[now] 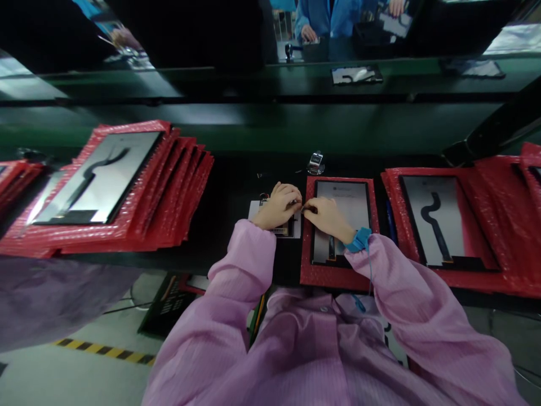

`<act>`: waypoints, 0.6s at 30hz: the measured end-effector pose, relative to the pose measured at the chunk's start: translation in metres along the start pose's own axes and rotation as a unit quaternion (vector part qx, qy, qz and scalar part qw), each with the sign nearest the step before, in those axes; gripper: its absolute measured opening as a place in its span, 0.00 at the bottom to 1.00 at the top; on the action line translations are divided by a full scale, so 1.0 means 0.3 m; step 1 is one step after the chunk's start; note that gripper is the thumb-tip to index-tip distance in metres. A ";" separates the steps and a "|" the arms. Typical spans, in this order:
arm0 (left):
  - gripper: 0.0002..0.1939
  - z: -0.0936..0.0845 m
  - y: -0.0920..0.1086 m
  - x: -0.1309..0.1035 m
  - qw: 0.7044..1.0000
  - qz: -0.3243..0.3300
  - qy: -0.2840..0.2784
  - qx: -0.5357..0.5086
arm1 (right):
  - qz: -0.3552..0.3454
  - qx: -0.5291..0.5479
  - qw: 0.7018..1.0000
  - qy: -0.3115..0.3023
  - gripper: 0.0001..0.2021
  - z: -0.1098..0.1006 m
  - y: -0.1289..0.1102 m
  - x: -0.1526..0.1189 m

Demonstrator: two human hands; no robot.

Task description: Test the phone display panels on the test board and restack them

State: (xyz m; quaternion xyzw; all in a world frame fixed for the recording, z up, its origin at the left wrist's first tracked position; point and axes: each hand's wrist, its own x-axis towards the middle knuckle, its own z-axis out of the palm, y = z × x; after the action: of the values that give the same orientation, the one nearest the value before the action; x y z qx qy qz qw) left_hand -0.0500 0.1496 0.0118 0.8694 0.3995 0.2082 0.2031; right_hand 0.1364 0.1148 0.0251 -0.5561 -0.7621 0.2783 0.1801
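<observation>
My left hand (279, 207) is bent over a white sheet (297, 228) with a small dark part bearing a label (279, 230) on it, and covers most of both. Its fingers are closed at the tips. My right hand (328, 216), with a blue wrist strap (359, 239), pinches close beside it. Whatever lies between the fingertips is too small to make out. Under my right hand is a display panel (353, 197) with a dark flex cable (332, 248), resting on a red bubble-wrap pouch (308, 275).
Stacked red bubble-wrap pouches (186, 186) stand at left, a display panel (122, 163) on top. More pouches (486, 192) lie at right with another panel (435, 208). A metal dispenser (315, 163) sits behind my hands. Across the bench, a person in blue (327, 20) handles parts.
</observation>
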 end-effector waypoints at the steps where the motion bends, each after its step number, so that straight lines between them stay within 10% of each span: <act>1: 0.08 0.001 0.000 0.001 1.000 0.001 0.001 0.000 | 0.000 -0.002 1.000 0.002 0.08 0.003 0.001 0.001; 18: 0.08 0.010 0.000 0.002 1.000 0.009 0.014 0.011 | -0.009 -0.002 1.000 -0.002 0.10 0.011 0.013 0.000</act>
State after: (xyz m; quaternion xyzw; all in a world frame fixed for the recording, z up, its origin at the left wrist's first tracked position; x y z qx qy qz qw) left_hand -0.0480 0.1497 0.0093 0.8723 0.3964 0.2178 0.1856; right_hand 0.1374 0.1150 0.0199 -0.5494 -0.7678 0.2761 0.1801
